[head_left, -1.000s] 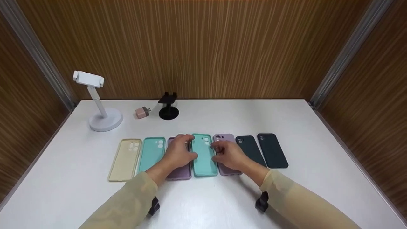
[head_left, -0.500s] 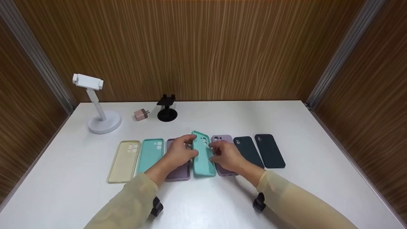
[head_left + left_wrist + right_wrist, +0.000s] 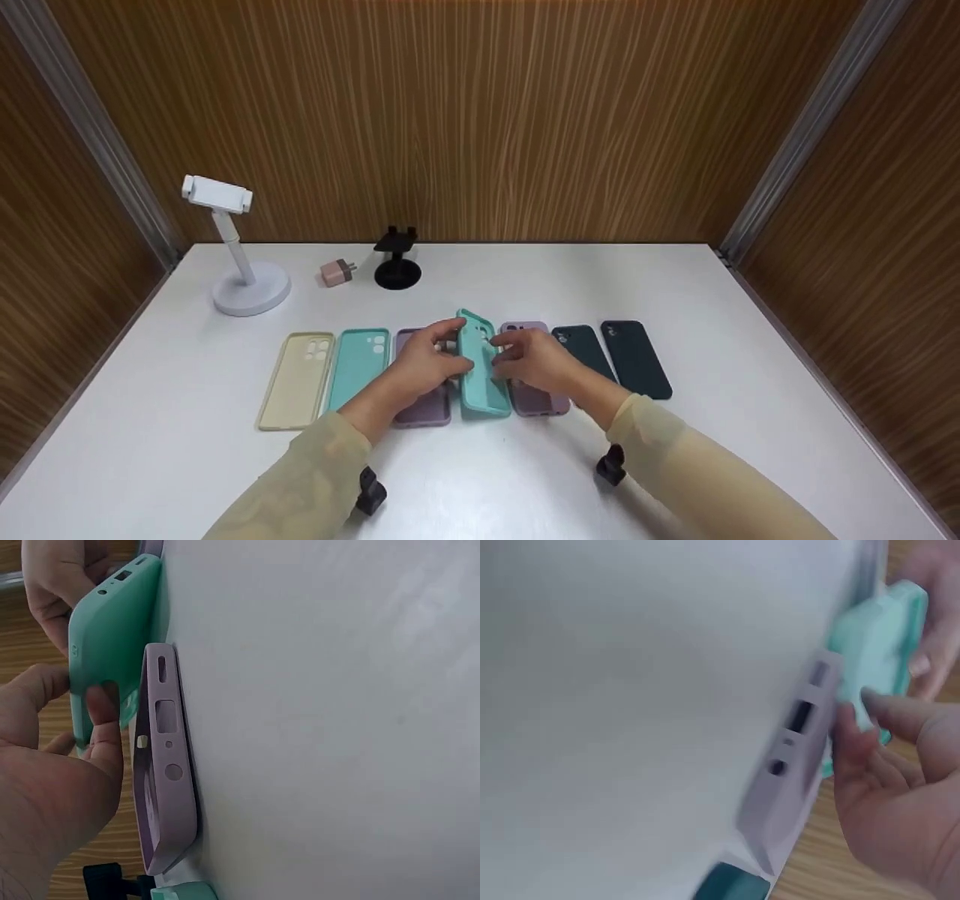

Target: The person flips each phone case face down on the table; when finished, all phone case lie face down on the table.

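A mint-green phone case [image 3: 480, 386] stands tilted in the middle of a row of cases, its left long edge raised off the table and its hollow side up. My left hand [image 3: 429, 362] pinches that raised edge between thumb and fingers; the left wrist view shows the grip on the case [image 3: 105, 652] clearly. At the opposite edge, my right hand [image 3: 541, 360] holds the case with thumb and fingertips, though the right wrist view is blurred. Under my left hand lies a purple case [image 3: 424, 410], and under my right hand a lilac case [image 3: 541, 403].
Left in the row lie a cream case [image 3: 295, 386] and another mint case [image 3: 358, 367]. Two dark cases [image 3: 637, 361] lie at the right. Behind stand a white phone stand [image 3: 251, 289], a pink charger plug [image 3: 335, 273] and a black stand [image 3: 397, 274]. Wooden panels [image 3: 480, 127] surround the table.
The middle mint case lay flat one second ago; its left edge has since risen while both hands stay at its sides. The right hand has shifted slightly left.
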A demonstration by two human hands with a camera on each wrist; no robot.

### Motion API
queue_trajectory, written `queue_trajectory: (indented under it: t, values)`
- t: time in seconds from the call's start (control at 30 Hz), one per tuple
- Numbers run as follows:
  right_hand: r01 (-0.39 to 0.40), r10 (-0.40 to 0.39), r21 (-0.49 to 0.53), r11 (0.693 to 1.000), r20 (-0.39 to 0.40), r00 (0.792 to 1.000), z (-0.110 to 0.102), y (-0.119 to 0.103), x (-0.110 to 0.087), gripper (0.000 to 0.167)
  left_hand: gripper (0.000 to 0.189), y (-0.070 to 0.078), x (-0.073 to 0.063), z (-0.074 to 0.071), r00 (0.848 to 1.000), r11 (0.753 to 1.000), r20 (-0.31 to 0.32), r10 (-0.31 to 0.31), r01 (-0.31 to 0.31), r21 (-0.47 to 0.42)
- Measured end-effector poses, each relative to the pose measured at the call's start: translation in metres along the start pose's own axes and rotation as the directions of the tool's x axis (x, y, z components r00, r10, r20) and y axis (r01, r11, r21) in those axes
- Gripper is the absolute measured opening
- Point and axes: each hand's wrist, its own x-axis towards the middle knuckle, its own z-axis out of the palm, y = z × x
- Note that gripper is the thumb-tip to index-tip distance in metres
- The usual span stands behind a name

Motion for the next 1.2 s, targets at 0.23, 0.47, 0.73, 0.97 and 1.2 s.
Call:
queue_trajectory:
  t: [0.23,0.47,0.73,0.97,1.2]
  values:
    - [-0.148,0.104,0.363,0.92,0.138,0.985,-0.013,-0.002,0.005,0.058,0.085,0.0,-0.001,0.001,0.998,0.994,0.045,0.04,-0.035,-0.101]
    - [-0.199,0.098,0.526,0.827,0.214,0.972,-0.017,0.0,0.003,0.069,0.091,0.003,-0.004,0.003,0.991,0.981,0.127,0.039,-0.014,-0.194]
    - [-0.208,0.044,0.6,0.772,0.276,0.96,-0.019,0.003,0.003,0.064,0.098,0.004,-0.007,0.008,0.975,0.965,0.217,0.044,0.015,-0.262]
    - [-0.222,0.062,0.626,0.748,0.268,0.961,-0.019,0.004,0.003,0.063,0.098,0.0,-0.005,0.014,0.969,0.965,0.237,0.076,-0.011,-0.263]
    - [-0.213,0.073,0.638,0.74,0.238,0.968,-0.019,0.004,0.003,0.059,0.094,-0.001,-0.005,0.016,0.965,0.974,0.247,0.092,-0.036,-0.222]
